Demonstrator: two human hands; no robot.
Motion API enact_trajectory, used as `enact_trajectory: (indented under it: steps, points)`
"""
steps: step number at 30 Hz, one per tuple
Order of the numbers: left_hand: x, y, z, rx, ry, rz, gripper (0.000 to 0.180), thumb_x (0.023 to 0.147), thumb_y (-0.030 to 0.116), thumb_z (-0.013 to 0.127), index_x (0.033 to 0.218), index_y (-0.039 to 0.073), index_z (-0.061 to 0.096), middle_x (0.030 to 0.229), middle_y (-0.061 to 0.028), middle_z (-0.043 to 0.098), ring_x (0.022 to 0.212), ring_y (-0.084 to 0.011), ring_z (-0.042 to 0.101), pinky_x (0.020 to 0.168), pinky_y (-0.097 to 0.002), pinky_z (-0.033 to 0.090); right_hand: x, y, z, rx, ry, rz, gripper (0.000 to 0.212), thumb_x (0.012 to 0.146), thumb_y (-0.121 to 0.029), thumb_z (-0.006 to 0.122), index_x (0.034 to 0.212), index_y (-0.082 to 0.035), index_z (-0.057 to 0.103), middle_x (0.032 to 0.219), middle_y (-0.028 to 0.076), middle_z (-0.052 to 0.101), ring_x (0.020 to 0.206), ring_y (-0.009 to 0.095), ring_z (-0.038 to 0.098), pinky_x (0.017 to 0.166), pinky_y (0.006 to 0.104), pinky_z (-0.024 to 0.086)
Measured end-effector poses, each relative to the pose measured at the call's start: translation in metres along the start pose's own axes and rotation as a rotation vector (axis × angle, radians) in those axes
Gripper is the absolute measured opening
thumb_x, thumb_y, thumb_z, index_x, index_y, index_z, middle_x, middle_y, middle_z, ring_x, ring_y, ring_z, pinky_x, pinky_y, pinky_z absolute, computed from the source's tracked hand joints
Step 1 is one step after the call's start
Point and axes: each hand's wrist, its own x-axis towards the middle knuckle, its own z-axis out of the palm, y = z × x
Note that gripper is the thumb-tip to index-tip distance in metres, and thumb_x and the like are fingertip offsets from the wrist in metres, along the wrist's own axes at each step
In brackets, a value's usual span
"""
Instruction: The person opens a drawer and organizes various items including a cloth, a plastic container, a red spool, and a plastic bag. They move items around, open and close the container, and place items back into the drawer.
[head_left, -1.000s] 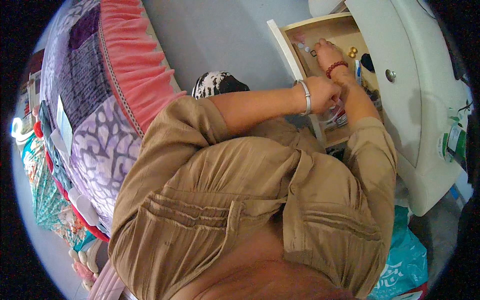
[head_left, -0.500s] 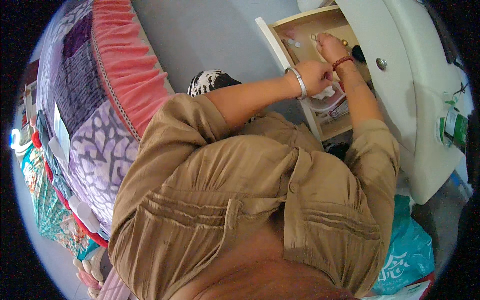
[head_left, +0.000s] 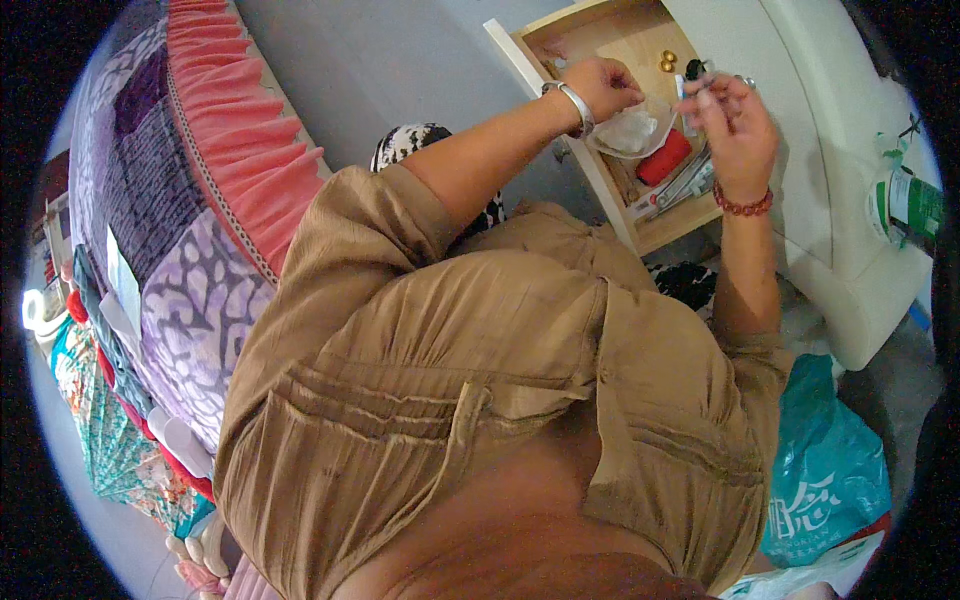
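Observation:
My left hand is over the open drawer, its fingers pinched on the rim of a clear plastic bag with something whitish in it. A silver bangle circles that wrist. To its right, my right hand is raised over the drawer's right side, slightly blurred, fingertips drawn together around something small and dark that I cannot make out. A red beaded bracelet is on this wrist. Below the bag lies a red cylindrical thing. Small gold balls sit farther back in the drawer.
The pulled-out wooden drawer belongs to a white cabinet. Slim packets and tools lie in its near end. A green container stands at the right. On the floor is a teal plastic bag; a bed with a pink ruffle is left.
My right hand has pulled back from the drawer's far part, to the right and nearer me. My left hand has moved up and slightly left. The red cylinder and the plastic bag now show more fully.

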Motion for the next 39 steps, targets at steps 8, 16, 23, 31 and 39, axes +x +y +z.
enact_trajectory:
  steps: [8, 16, 23, 31, 39]
  points:
    - [0.000, 0.003, -0.002, -0.143, -0.059, -0.063, 0.018, 0.069, 0.022, 0.061, 0.074, 0.005, 0.059, 0.064, -0.0029, 0.058, 0.055, -0.0084, 0.051, 0.052, -0.0225, 0.043, -0.021, 0.033, 0.011, -0.554, -0.321, -0.388, 0.015, 0.068, -0.005, 0.055, 0.082, -0.005, 0.052, 0.080, 0.009, 0.056, 0.071, 0.021, 0.056, 0.061, 0.0270, 0.045]
    - [-0.001, 0.003, 0.005, 0.061, 0.000, 0.116, 0.015, 0.069, 0.019, 0.059, 0.073, 0.005, 0.059, 0.064, -0.0054, 0.058, 0.056, -0.0092, 0.052, 0.054, -0.0230, 0.043, -0.020, 0.060, 0.013, -0.846, -0.399, -0.250, 0.012, 0.066, -0.004, 0.049, 0.078, -0.003, 0.051, 0.080, 0.013, 0.053, 0.074, 0.030, 0.052, 0.061, 0.0358, 0.043]
    - [-0.008, 0.011, 0.006, 0.162, 0.001, 0.206, 0.016, 0.070, 0.019, 0.058, 0.073, 0.003, 0.058, 0.063, -0.0089, 0.057, 0.056, -0.0139, 0.054, 0.054, -0.0265, 0.044, -0.028, 0.113, 0.025, -1.000, -0.592, -0.092, 0.018, 0.067, -0.012, 0.044, 0.076, -0.001, 0.054, 0.075, 0.019, 0.055, 0.069, 0.032, 0.054, 0.059, 0.0394, 0.044]
    - [-0.016, 0.018, 0.015, 0.245, -0.045, 0.296, 0.016, 0.067, 0.020, 0.055, 0.072, 0.004, 0.056, 0.066, -0.0126, 0.056, 0.061, -0.0265, 0.055, 0.058, -0.0320, 0.044, -0.032, 0.128, 0.041, -1.043, -0.531, 0.075, 0.023, 0.071, -0.015, 0.039, 0.083, -0.004, 0.055, 0.082, 0.017, 0.055, 0.075, 0.030, 0.054, 0.065, 0.0381, 0.043]
    - [-0.008, 0.016, 0.002, 0.177, 0.067, 0.204, 0.019, 0.070, 0.022, 0.057, 0.072, 0.002, 0.058, 0.059, -0.0085, 0.056, 0.051, -0.0137, 0.053, 0.051, -0.0260, 0.043, -0.039, 0.048, 0.021, -0.617, -0.259, -0.248, 0.015, 0.073, -0.010, 0.045, 0.081, -0.002, 0.055, 0.080, 0.013, 0.056, 0.076, 0.028, 0.053, 0.065, 0.0344, 0.043]
